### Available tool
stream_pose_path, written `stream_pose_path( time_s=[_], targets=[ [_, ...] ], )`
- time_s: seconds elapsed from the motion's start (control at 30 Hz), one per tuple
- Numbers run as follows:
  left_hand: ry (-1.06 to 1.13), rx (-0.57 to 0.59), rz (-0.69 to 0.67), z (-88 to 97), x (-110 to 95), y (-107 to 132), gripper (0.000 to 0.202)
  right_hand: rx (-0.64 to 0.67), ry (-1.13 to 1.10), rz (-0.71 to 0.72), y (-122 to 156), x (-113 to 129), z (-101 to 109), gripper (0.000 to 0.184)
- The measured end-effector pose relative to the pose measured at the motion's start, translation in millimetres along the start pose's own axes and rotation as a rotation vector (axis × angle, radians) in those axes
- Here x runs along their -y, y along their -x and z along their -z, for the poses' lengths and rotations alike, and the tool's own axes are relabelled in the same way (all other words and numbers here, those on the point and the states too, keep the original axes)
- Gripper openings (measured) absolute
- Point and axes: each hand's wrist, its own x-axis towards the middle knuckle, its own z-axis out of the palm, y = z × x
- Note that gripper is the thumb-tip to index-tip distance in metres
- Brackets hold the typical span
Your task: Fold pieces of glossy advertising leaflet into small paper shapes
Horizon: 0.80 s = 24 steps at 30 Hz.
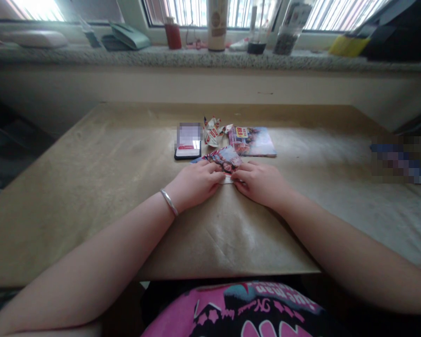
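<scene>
Between left hand [199,181] and right hand [258,181], both pinching its edge, lies printed paper [229,158]

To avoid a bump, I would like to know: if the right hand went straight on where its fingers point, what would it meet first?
Besides the printed paper it touches, the right hand would probably meet the left hand first, across a narrow gap; exact depth is unclear.

A smooth tan tabletop [108,187] carries a black-edged rectangular phone [188,141], crumpled red-and-white paper [213,133] and a flat, colourful printed leaflet [257,142]. A folded, multicoloured printed sheet [227,160] lies nearer
</scene>
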Motion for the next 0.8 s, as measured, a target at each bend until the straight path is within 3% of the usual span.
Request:
stream_pose_path(
  time_s=[0.23,0.4,0.8],
  targets=[
    [0.065,-0.029,0.055,-2.8,1.4,-4.1,0.018,-0.060,0.033,-0.045,-2.9,2.1,-4.6,0.026],
    [0.104,-0.095,0.129,-7.4,2.5,-6.6,0.020,-0.080,-0.087,-0.147,-2.7,0.3,-5.7,0.021],
    [0.323,-0.276,0.142,-13.5,-0.7,-8.5,0.007,-0.268,-0.509,-0.133,-7.7,1.4,-18.0,0.004]
  ],
)
